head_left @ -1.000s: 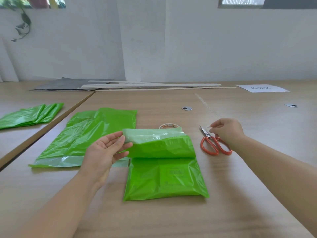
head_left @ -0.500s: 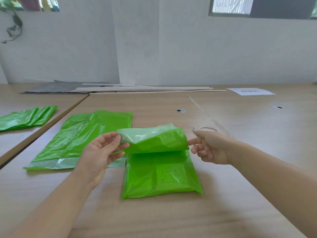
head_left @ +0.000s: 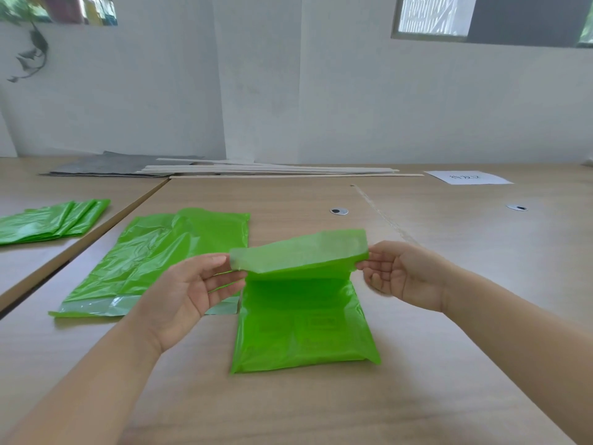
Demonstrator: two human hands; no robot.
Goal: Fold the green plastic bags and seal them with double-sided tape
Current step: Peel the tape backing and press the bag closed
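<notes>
green bag (head_left: 305,326), print illegible; far paper (head_left: 467,177), writing blurred

Big wood table (head_left: 449,284). Green bag (head_left: 305,332) in middle, near part flat on top, far flap up off it. Flat green bags (head_left: 154,261) spread just left. Far back: gray sheet (head_left: 112,165), long pale sticks (head_left: 272,171), white paper (head_left: 467,177). Two round caps (head_left: 339,211) set in top. Side table (head_left: 64,187) on left holds folded green pile (head_left: 54,220).

Paper sheet (head_left: 467,177): writing unreadable. Folded bag stack (head_left: 48,221): cut by left edge. Green bag (head_left: 305,329): print too faint to read.
</notes>
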